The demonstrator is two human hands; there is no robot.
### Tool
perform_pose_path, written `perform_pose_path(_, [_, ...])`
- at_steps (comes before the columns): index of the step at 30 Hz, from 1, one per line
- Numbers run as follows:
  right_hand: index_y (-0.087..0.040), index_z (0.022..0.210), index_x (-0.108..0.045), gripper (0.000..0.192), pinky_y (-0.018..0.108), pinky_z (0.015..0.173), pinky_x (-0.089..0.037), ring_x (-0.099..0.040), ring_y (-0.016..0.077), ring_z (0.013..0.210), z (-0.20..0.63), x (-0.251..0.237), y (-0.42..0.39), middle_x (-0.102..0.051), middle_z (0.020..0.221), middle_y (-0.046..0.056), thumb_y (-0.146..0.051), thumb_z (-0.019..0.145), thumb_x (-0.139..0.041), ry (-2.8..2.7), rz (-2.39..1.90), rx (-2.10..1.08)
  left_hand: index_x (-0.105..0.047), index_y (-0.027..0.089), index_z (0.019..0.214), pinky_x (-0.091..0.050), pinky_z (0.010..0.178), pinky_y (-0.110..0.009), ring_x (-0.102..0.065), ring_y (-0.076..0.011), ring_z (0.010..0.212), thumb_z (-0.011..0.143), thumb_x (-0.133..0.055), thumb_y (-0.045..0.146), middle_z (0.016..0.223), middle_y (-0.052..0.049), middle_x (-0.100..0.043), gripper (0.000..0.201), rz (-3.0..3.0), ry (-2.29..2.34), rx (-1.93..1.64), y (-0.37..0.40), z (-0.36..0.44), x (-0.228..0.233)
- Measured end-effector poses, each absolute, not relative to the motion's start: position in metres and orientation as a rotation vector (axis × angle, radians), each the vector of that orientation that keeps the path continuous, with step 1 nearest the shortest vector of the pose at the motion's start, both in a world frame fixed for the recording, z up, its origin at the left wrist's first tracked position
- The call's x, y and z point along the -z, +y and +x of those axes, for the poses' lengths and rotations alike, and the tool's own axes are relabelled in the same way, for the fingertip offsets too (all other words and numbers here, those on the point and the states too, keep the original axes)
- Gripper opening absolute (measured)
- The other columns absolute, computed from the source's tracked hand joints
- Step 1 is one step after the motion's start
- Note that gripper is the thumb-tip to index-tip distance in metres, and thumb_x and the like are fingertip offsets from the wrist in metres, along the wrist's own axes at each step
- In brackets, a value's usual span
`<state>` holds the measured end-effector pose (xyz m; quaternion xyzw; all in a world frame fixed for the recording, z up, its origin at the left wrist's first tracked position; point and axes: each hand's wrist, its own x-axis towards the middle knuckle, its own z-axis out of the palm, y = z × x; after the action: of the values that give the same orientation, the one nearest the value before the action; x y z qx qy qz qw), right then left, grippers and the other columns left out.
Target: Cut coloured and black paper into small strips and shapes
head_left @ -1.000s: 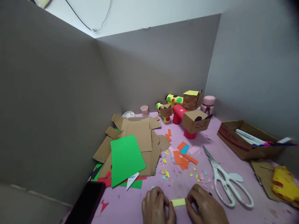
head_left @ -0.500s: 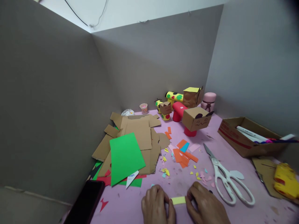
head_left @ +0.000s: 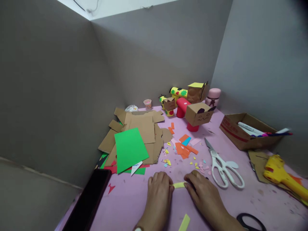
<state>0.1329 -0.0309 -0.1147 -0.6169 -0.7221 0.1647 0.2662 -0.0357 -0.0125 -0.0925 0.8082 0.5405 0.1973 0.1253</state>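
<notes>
1. Hands low on pink desk [head_left: 134,205], close together.
2. Left hand [head_left: 158,192] pinching one end of yellow paper strip [head_left: 179,185], fingers closed on it.
3. Right hand [head_left: 203,195] gripping other end, fingers closed.
4. Strip between both hands, just above desk.
5. White scissors [head_left: 223,166] near, to right; second yellow strip [head_left: 184,222] lying nearer the body.

Craft desk w/ grey partition walls [head_left: 60,80]: paper scraps [head_left: 184,149], scissors [head_left: 222,165], cardboard figures [head_left: 198,115]
</notes>
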Motion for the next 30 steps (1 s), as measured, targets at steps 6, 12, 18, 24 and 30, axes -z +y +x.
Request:
perform_pose_path(6, [-0.02,0.079,-0.06,0.013,0.036,0.07,-0.044,-0.06,0.0241,0.079,0.135,0.104,-0.032,-0.062,0.082,0.005,-0.017,0.085,-0.049,-1.821,-1.547,-0.639,-0.056,0.019,0.073,-0.039,0.07,-0.033,-0.055,-0.0203,0.075,0.08,-0.05,0.009,0.077,-0.003,-0.063,0.013,2.106,1.498,-0.668,-0.019,-0.038,0.087])
perform_pose_path(12, [-0.02,0.072,-0.059,0.012,0.027,0.059,-0.045,-0.06,0.0184,0.064,0.138,0.096,-0.035,-0.062,0.066,0.0,-0.023,0.082,-0.053,-1.601,-1.432,-0.914,-0.055,0.018,0.068,-0.039,0.058,-0.025,-0.053,-0.0146,0.062,0.073,-0.054,0.015,0.064,0.002,-0.057,0.006,1.496,1.356,-0.842,-0.024,-0.039,0.08])
perform_pose_path(18, [-0.018,0.071,-0.061,0.012,0.024,0.051,-0.042,-0.054,0.0154,0.055,0.139,0.095,-0.041,-0.059,0.06,-0.002,-0.026,0.078,-0.055,-1.394,-1.346,-1.092,-0.062,0.015,0.078,-0.037,0.055,-0.024,-0.051,-0.0127,0.057,0.066,-0.061,0.019,0.061,0.003,-0.055,0.012,1.276,1.272,-0.899,-0.028,-0.037,0.074])
perform_pose_path(24, [-0.017,0.07,-0.065,0.01,0.026,0.055,-0.042,-0.056,0.0165,0.06,0.141,0.093,-0.043,-0.062,0.062,0.0,-0.025,0.074,-0.062,-1.269,-1.311,-1.165,-0.071,0.013,0.083,-0.044,0.066,-0.029,-0.061,-0.0194,0.072,0.072,-0.057,0.023,0.076,-0.006,-0.069,0.02,1.43,1.387,-0.751,-0.03,-0.038,0.069])
perform_pose_path(30, [-0.014,0.091,-0.066,0.022,0.028,0.057,-0.046,-0.062,0.0181,0.063,0.141,0.098,-0.042,-0.066,0.069,0.003,-0.025,0.072,-0.064,-1.135,-1.28,-1.271,-0.071,0.016,0.077,-0.046,0.071,-0.028,-0.063,-0.0204,0.077,0.075,-0.053,0.021,0.079,-0.006,-0.072,0.019,1.574,1.423,-0.749,-0.031,-0.036,0.058])
